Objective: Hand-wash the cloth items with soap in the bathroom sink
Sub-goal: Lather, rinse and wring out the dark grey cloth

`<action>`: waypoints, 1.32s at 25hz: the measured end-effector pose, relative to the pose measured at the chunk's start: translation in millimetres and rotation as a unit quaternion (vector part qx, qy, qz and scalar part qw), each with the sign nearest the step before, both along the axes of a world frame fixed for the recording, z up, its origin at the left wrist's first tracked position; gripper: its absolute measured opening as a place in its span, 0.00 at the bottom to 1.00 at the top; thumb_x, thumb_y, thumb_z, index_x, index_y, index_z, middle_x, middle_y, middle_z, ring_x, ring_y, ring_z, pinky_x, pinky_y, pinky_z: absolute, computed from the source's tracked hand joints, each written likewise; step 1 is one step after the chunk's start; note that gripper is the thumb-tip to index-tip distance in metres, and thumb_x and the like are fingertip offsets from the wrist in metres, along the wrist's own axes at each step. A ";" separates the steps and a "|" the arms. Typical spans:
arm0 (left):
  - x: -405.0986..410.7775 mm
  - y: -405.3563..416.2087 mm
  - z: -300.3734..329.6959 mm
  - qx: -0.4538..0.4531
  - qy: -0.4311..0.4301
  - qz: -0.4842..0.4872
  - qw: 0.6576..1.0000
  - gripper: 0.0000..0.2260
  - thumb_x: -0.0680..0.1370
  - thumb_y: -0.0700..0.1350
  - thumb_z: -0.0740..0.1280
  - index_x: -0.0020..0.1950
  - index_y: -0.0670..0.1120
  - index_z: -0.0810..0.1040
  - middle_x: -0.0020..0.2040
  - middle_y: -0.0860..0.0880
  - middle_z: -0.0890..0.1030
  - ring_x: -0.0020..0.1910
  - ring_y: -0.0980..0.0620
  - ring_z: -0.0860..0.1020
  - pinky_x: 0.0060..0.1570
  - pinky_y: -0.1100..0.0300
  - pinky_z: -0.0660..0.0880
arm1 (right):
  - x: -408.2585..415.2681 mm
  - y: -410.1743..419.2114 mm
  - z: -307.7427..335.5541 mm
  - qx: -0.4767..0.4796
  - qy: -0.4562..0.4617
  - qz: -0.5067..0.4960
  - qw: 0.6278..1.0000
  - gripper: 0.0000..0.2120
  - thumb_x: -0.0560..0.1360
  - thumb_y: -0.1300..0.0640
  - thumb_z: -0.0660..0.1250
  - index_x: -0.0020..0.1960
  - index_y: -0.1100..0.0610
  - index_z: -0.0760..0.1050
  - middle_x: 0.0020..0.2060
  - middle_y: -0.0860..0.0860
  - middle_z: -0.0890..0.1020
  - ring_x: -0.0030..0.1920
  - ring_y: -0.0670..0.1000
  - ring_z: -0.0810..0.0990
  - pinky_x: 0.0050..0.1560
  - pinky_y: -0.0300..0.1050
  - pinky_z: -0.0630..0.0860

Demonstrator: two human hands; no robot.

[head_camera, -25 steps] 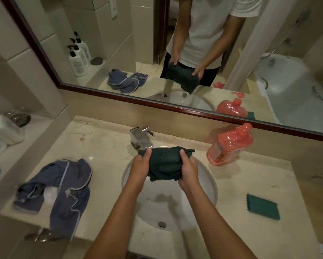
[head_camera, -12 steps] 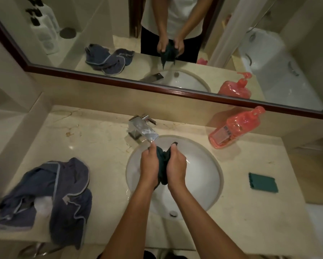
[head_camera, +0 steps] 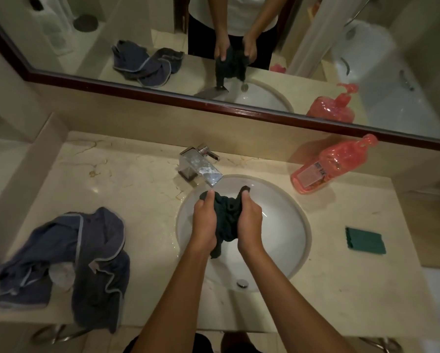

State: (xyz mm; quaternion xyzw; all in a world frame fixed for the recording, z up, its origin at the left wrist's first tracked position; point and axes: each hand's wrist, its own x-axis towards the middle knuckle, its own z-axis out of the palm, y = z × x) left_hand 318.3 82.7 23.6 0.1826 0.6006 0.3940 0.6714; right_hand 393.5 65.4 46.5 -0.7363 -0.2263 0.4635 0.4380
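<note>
- Two forearms are reaching in from the near edge, over the white sink (head_camera: 287,253).
- Left hand (head_camera: 205,222) and right hand (head_camera: 249,224) are clenching the dark green cloth (head_camera: 226,220) between them, bunching it above the basin with one end dangling down.
- Gray-blue garments (head_camera: 86,263) are lying crumpled on the marble counter (head_camera: 137,189) to the left; a folded green cloth (head_camera: 365,240) is sitting to the right.
- Farther back, the chrome faucet (head_camera: 201,166) is jutting over the basin, and a red soap bottle (head_camera: 333,165) is lying under the mirror (head_camera: 214,105).
</note>
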 end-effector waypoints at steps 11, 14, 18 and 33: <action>29.2 0.5 -6.1 0.007 0.038 -0.024 0.999 0.16 0.85 0.51 0.59 0.52 0.40 0.79 0.48 0.37 0.83 0.48 0.41 0.83 0.46 0.51 0.81 | 18.9 9.3 -17.0 -0.012 -0.076 0.049 0.996 0.23 0.83 0.50 0.56 0.31 0.54 0.68 0.27 0.50 0.73 0.31 0.50 0.72 0.36 0.49 0.69; 32.0 0.6 -11.2 0.015 0.062 -0.020 0.998 0.17 0.86 0.50 0.58 0.49 0.38 0.77 0.41 0.41 0.80 0.39 0.47 0.80 0.37 0.60 0.77 | 12.2 -9.9 -14.0 -0.001 -0.075 0.082 0.994 0.23 0.84 0.51 0.56 0.31 0.54 0.71 0.27 0.47 0.75 0.32 0.50 0.75 0.36 0.48 0.71; 55.5 -5.2 -9.3 0.014 0.028 -0.064 0.997 0.17 0.86 0.50 0.57 0.48 0.40 0.78 0.44 0.39 0.81 0.45 0.43 0.81 0.50 0.47 0.80 | 38.0 22.2 -19.6 -0.024 -0.112 0.033 0.993 0.23 0.84 0.50 0.55 0.34 0.56 0.75 0.30 0.50 0.78 0.33 0.51 0.76 0.36 0.46 0.71; 71.5 11.5 -51.3 -0.017 0.201 -0.037 0.979 0.19 0.83 0.57 0.63 0.51 0.41 0.79 0.45 0.43 0.82 0.45 0.45 0.82 0.37 0.51 0.82 | 122.5 -1.2 -47.3 0.010 0.065 0.016 0.998 0.13 0.82 0.53 0.63 0.41 0.57 0.76 0.36 0.50 0.81 0.39 0.47 0.80 0.40 0.40 0.77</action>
